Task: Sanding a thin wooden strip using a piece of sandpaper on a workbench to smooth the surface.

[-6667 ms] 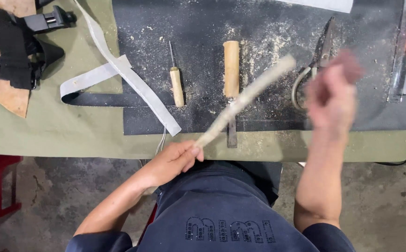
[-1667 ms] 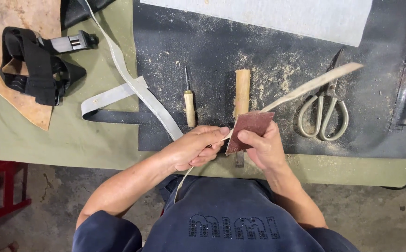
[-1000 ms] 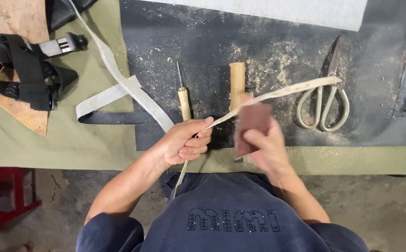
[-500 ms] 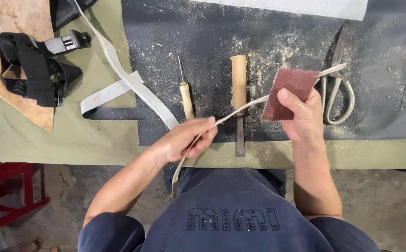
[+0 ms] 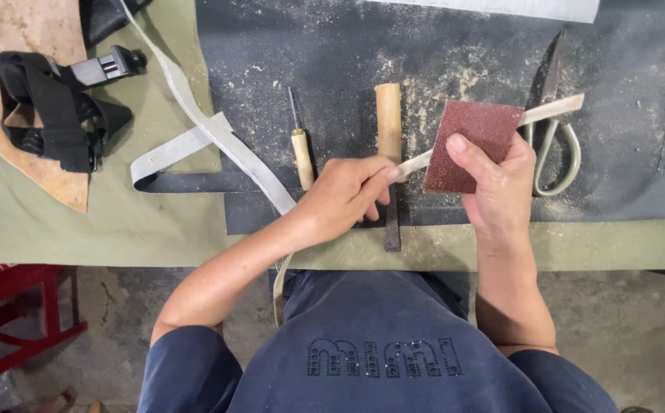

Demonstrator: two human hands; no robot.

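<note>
Left hand [image 5: 344,195]: fingers pinch pale strip [image 5: 554,109], keep taut. Right hand [image 5: 501,183]: fingers grip folded sandpaper [image 5: 470,141]; stroke lengthwise, even pressure.

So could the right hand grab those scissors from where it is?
Probably yes. The right hand is just beside the scissors, with nothing between them, but it holds a reddish sandpaper piece, so that would have to go down first.

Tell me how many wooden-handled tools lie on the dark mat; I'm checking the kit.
2: a thin awl just left of the left hand, and a thicker-handled tool between both hands. Others may be hidden.
</note>
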